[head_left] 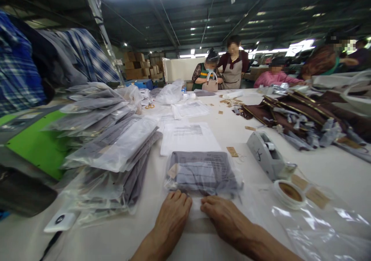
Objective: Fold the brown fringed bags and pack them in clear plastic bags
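Observation:
A clear plastic bag holding a folded grey garment (pixel 203 172) lies on the white table (pixel 232 129) straight in front of me. My left hand (pixel 171 218) rests palm down at the bag's near edge, fingers curled onto the flap. My right hand (pixel 224 216) lies beside it, fingers pressed flat on the same near edge. Both hands touch the bag's open end. A tan paper tag shows through the bag's left side.
A tall leaning stack of bagged grey garments (pixel 113 153) stands at left. A grey tape dispenser (pixel 266 155) and a tape roll (pixel 290 193) sit at right, loose clear bags (pixel 324 226) nearer. Printed sheets (pixel 188 135) lie behind. Dark brown garments (pixel 304 114) pile far right. Several people work at the far end.

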Tool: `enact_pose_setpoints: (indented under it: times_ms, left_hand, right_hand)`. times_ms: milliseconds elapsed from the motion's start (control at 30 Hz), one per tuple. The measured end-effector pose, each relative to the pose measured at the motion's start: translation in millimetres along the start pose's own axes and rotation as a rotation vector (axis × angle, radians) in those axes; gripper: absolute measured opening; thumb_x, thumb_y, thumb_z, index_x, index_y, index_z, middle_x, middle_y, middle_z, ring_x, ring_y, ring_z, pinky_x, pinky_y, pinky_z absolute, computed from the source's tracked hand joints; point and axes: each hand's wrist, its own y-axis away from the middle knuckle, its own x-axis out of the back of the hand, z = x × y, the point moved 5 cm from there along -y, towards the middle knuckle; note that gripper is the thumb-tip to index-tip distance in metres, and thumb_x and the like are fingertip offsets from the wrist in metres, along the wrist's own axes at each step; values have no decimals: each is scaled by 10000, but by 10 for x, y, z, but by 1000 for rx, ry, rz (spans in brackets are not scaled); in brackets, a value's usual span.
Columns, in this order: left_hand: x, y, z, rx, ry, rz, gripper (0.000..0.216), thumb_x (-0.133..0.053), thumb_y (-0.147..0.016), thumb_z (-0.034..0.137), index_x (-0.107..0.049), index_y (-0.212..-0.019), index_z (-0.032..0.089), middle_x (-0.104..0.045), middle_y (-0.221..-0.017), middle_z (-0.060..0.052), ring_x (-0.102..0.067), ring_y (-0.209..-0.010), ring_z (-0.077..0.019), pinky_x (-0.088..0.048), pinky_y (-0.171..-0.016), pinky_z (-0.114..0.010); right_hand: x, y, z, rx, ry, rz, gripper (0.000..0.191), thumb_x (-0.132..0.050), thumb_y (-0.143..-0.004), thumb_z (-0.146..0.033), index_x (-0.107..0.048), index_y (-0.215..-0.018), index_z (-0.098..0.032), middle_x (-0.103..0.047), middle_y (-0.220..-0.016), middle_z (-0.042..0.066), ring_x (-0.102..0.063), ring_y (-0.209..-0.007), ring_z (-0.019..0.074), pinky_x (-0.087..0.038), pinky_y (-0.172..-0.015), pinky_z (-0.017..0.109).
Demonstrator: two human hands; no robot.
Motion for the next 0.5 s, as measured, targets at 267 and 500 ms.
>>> enact_pose_setpoints:
  times_ms: [267,500]
  left_hand:
    - [142,185,-298,86,272,-84,348,-432,-746,-56,-602,-894,208,-665,-1010,-27,-599,-934,-183,-470,-817,-265]
    - [137,428,-974,472,793,64,137,-489,-838,332,-558,-794,222,-619,-721,21,-598,-720,-186,-442,-697,-271]
  right_hand:
    - [260,743,901,-214,26,80,297,-470,-775,-65,-698,-850,-240,-747,-877,53,-709,-776,217,-557,-698,300]
    - [542,1115,1400,-481,-378,160,345,-590,-813,-583,-768,-816,-287,-779,-893,31,-732,-853,279,-595,-731,310]
